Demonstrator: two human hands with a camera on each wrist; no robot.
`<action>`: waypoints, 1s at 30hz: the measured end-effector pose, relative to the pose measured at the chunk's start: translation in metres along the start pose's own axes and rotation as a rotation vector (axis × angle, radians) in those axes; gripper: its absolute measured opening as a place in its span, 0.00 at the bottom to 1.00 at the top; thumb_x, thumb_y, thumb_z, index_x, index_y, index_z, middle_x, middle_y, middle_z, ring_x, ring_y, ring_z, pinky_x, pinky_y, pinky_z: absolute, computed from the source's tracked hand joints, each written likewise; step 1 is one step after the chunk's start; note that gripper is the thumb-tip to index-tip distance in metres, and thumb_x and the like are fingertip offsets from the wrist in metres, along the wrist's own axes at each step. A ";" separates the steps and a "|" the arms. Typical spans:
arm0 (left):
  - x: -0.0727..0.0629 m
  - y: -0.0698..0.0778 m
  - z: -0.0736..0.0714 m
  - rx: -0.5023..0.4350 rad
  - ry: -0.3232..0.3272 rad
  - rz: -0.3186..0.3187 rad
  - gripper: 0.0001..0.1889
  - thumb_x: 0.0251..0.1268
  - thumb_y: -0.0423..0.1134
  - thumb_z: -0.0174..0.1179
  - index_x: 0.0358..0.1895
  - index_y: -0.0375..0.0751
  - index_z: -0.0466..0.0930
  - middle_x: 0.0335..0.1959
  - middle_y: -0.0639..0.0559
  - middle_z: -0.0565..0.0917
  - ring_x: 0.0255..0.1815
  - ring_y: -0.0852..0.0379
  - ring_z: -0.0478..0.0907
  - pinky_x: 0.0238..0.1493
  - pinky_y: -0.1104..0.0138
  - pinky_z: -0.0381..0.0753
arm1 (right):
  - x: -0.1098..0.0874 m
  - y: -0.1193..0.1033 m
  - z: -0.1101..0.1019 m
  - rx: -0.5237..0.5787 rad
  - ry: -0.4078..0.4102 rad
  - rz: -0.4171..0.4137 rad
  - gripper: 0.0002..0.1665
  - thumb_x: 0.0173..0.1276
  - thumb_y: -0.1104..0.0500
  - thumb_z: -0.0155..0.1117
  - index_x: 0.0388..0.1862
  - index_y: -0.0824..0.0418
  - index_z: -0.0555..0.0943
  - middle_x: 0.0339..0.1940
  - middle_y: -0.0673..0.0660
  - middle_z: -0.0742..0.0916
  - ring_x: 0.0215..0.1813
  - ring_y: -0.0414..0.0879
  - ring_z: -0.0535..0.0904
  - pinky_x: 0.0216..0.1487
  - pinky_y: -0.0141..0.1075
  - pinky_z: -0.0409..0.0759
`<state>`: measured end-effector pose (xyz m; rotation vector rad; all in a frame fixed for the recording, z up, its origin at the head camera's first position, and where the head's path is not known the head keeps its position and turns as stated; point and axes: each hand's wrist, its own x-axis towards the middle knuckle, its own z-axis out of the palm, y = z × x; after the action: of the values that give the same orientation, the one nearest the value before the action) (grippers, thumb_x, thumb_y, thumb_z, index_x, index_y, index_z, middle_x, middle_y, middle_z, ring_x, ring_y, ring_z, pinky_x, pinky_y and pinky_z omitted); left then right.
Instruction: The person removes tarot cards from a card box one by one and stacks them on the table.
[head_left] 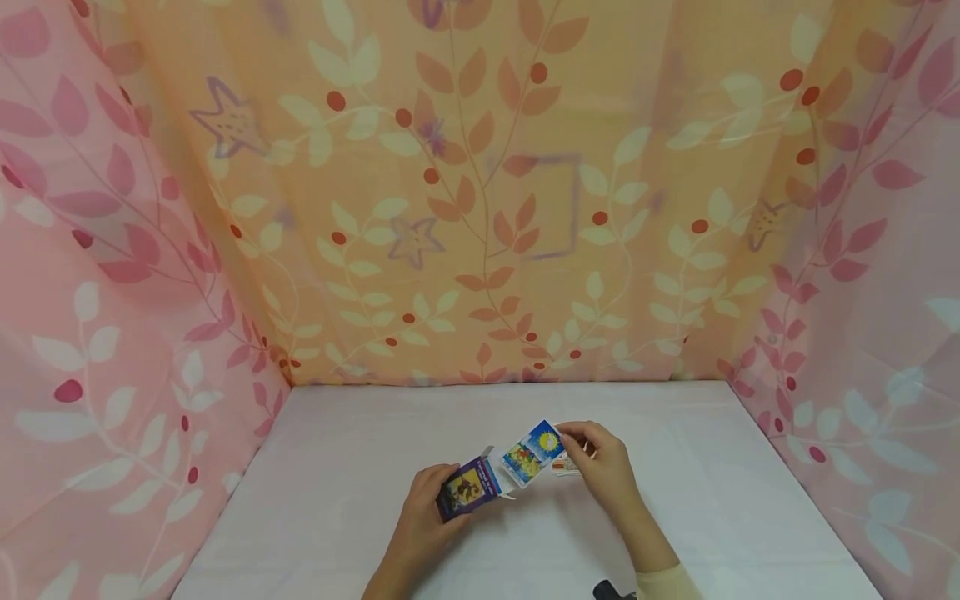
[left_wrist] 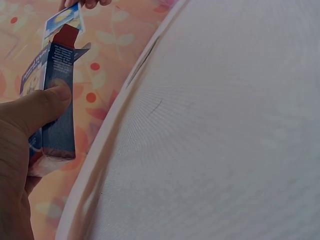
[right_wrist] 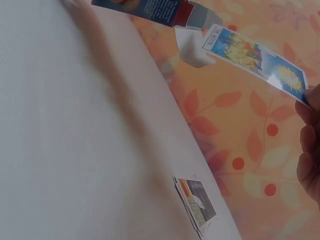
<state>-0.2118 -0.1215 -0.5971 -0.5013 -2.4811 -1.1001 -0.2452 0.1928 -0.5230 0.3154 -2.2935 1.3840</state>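
Observation:
My left hand (head_left: 424,518) grips a small dark blue card box (head_left: 468,490) with a picture on its front, thumb along its narrow side in the left wrist view. The flaps at the box's upper end stand open. My right hand (head_left: 611,477) pinches a tarot card (right_wrist: 252,60) marked "The Moon" by its sun end. The card's other end is close to the open mouth of the box. Below the right hand, a small stack of cards (right_wrist: 200,202) lies on the white table, partly hidden by the fingers in the head view.
The white-covered table (head_left: 337,442) reaches back to an orange leaf-print curtain (head_left: 480,250). Pink leaf-print curtains (head_left: 97,333) hang at both sides. A black object (head_left: 609,590) shows beside the right sleeve at the bottom edge.

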 end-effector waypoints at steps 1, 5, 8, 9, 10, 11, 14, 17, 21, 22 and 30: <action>0.000 0.000 0.000 -0.001 0.001 0.001 0.44 0.41 0.43 0.85 0.68 0.53 0.75 0.63 0.61 0.75 0.66 0.59 0.71 0.67 0.54 0.78 | 0.002 0.001 -0.001 -0.003 -0.002 -0.009 0.09 0.69 0.61 0.72 0.46 0.50 0.88 0.35 0.44 0.86 0.35 0.41 0.76 0.31 0.32 0.77; 0.000 -0.002 0.001 0.002 0.003 0.002 0.45 0.41 0.43 0.85 0.68 0.55 0.74 0.63 0.62 0.76 0.66 0.60 0.71 0.67 0.54 0.78 | 0.009 0.005 -0.005 -0.017 -0.015 -0.040 0.10 0.69 0.63 0.71 0.46 0.51 0.89 0.36 0.44 0.86 0.35 0.39 0.76 0.31 0.30 0.77; 0.000 -0.003 0.001 0.001 0.007 0.009 0.44 0.41 0.42 0.85 0.68 0.55 0.75 0.62 0.61 0.76 0.65 0.59 0.72 0.67 0.54 0.78 | 0.013 0.008 -0.008 -0.029 -0.028 -0.056 0.09 0.69 0.63 0.71 0.45 0.51 0.89 0.36 0.45 0.86 0.35 0.39 0.76 0.32 0.30 0.77; 0.000 -0.003 0.001 0.001 0.007 0.011 0.44 0.41 0.42 0.85 0.68 0.54 0.75 0.62 0.61 0.76 0.65 0.59 0.72 0.67 0.54 0.78 | 0.014 0.009 -0.009 -0.034 -0.032 -0.061 0.09 0.69 0.63 0.71 0.45 0.52 0.89 0.35 0.45 0.86 0.35 0.39 0.76 0.32 0.30 0.77; 0.000 -0.003 0.001 0.001 0.007 0.011 0.44 0.41 0.42 0.85 0.68 0.54 0.75 0.62 0.61 0.76 0.65 0.59 0.72 0.67 0.54 0.78 | 0.016 0.010 -0.009 -0.038 -0.038 -0.065 0.09 0.69 0.63 0.70 0.46 0.52 0.88 0.35 0.46 0.86 0.35 0.39 0.76 0.32 0.30 0.76; 0.000 -0.003 0.001 0.001 0.007 0.011 0.44 0.41 0.43 0.85 0.68 0.54 0.75 0.62 0.61 0.76 0.65 0.59 0.71 0.66 0.54 0.78 | 0.017 0.011 -0.010 -0.043 -0.041 -0.070 0.08 0.70 0.63 0.70 0.45 0.53 0.88 0.34 0.46 0.86 0.35 0.39 0.75 0.32 0.30 0.76; 0.000 -0.004 0.001 -0.003 0.008 0.009 0.44 0.41 0.43 0.85 0.68 0.55 0.75 0.62 0.62 0.76 0.65 0.60 0.71 0.66 0.55 0.78 | 0.022 0.012 -0.012 -0.056 -0.061 -0.070 0.08 0.70 0.62 0.70 0.45 0.53 0.88 0.34 0.46 0.85 0.35 0.39 0.75 0.33 0.30 0.76; 0.000 -0.003 0.002 -0.008 0.010 0.009 0.44 0.41 0.43 0.85 0.68 0.55 0.75 0.62 0.62 0.76 0.65 0.60 0.71 0.66 0.54 0.78 | 0.027 0.015 -0.014 -0.070 -0.083 -0.069 0.07 0.70 0.62 0.69 0.45 0.53 0.88 0.34 0.46 0.85 0.35 0.39 0.75 0.33 0.29 0.75; 0.000 -0.003 0.001 -0.018 0.009 0.004 0.44 0.41 0.42 0.85 0.68 0.56 0.74 0.62 0.62 0.76 0.65 0.60 0.71 0.66 0.53 0.78 | 0.035 0.019 -0.015 -0.097 -0.112 -0.065 0.08 0.71 0.63 0.68 0.46 0.53 0.88 0.36 0.47 0.85 0.36 0.39 0.75 0.35 0.30 0.75; 0.000 -0.002 0.001 -0.019 0.009 0.002 0.44 0.41 0.42 0.85 0.68 0.56 0.74 0.62 0.62 0.76 0.65 0.60 0.71 0.66 0.53 0.78 | 0.037 0.020 -0.015 -0.106 -0.120 -0.062 0.08 0.72 0.63 0.68 0.46 0.53 0.88 0.36 0.46 0.85 0.36 0.39 0.75 0.35 0.30 0.75; 0.001 -0.001 -0.001 -0.025 0.015 0.011 0.44 0.40 0.41 0.85 0.67 0.53 0.75 0.62 0.61 0.77 0.64 0.59 0.72 0.66 0.54 0.78 | 0.051 0.025 -0.017 -0.114 -0.193 0.005 0.08 0.74 0.61 0.65 0.48 0.52 0.87 0.40 0.47 0.86 0.40 0.43 0.76 0.41 0.33 0.76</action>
<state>-0.2126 -0.1222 -0.5967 -0.5112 -2.4519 -1.1282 -0.2959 0.2210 -0.5116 0.4235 -2.5191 1.2678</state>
